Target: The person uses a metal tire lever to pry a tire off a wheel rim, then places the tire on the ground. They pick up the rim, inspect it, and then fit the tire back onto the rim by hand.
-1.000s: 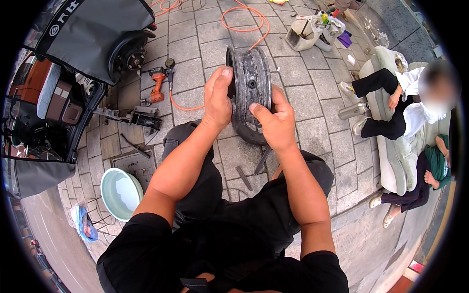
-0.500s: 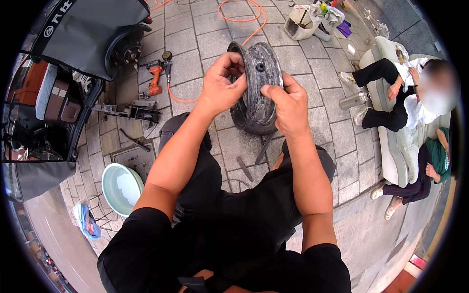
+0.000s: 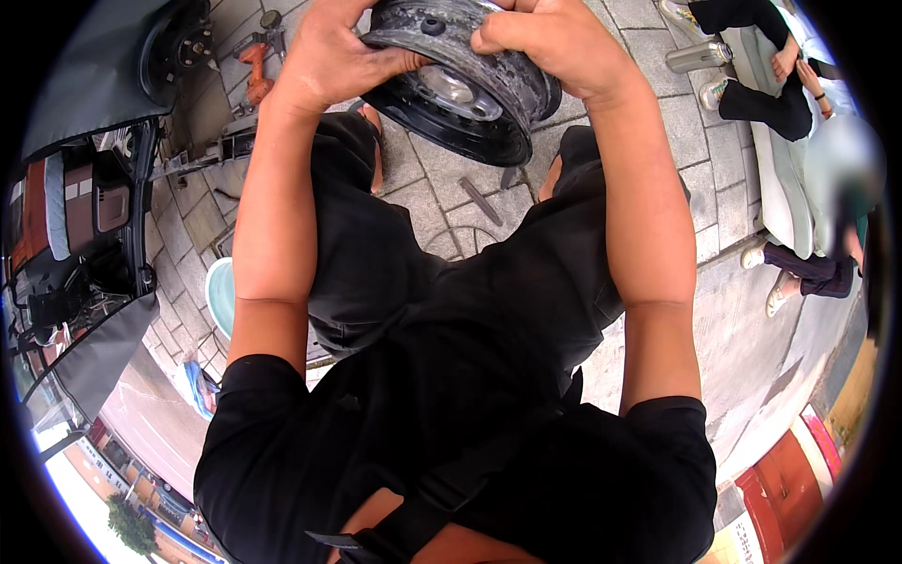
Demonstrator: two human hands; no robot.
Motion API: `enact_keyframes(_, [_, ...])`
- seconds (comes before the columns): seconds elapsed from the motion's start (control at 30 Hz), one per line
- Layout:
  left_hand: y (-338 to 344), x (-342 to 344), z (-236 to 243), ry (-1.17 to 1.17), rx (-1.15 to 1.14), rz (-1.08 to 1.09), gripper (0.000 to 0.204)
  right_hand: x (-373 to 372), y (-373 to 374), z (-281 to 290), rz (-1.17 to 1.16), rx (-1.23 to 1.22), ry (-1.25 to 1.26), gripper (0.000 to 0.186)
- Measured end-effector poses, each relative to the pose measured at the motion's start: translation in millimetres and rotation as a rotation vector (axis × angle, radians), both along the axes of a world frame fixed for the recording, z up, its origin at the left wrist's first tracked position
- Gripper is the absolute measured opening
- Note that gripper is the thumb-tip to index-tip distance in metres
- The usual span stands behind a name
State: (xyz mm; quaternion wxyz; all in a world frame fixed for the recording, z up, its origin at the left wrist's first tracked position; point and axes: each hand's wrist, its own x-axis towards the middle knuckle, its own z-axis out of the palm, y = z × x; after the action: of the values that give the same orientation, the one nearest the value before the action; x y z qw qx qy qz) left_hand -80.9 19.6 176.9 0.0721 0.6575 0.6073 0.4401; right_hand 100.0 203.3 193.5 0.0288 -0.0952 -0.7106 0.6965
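A worn dark metal wheel rim point(image 3: 470, 98) is held up in front of me, tilted so its inner face with a silver hub centre shows. My left hand point(image 3: 329, 56) grips its left edge, the thumb lying over the lip. My right hand point(image 3: 554, 42) holds the far right side, thumb on the grey, scuffed outer band close to a black rubber valve stem point(image 3: 432, 26). No tyre is on the rim. The upper part of both hands is cut off by the picture's top edge. Below the rim, a flat metal bar point(image 3: 480, 200) lies on the paving.
At left are an orange power tool point(image 3: 254, 70), a floor jack point(image 3: 225, 146) and a vehicle with a bare wheel hub point(image 3: 193, 47). A pale green basin point(image 3: 220, 296) is partly behind my left arm. Two people sit on a sofa point(image 3: 761, 141) at right, a steel flask point(image 3: 699, 56) nearby.
The rim has tipped from upright to slanted, showing its inner face, and sits higher in the picture. Both hands still grip it. My view has tilted downward.
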Motion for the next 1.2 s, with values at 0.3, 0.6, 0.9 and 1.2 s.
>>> enact_keyframes(0.3, [-15, 23, -3, 0.043, -0.120, 0.357, 0.069, 13, -15, 1, -0.341, 0.288, -0.047, 0.037])
enact_keyframes(0.6, [-33, 22, -3, 0.255, -0.206, 0.353, 0.078, 10, -28, 0, -0.162, 0.431, -0.154, 0.043])
enact_keyframes(0.9, [-20, 28, -7, 0.341, -0.220, 0.287, 0.077, 22, -31, -2, 0.009, 0.715, -0.186, 0.079])
enact_keyframes(1.2, [0, 43, -8, 0.336, -0.227, 0.271, 0.081, 35, -31, 4, 0.058, 0.897, -0.301, 0.103])
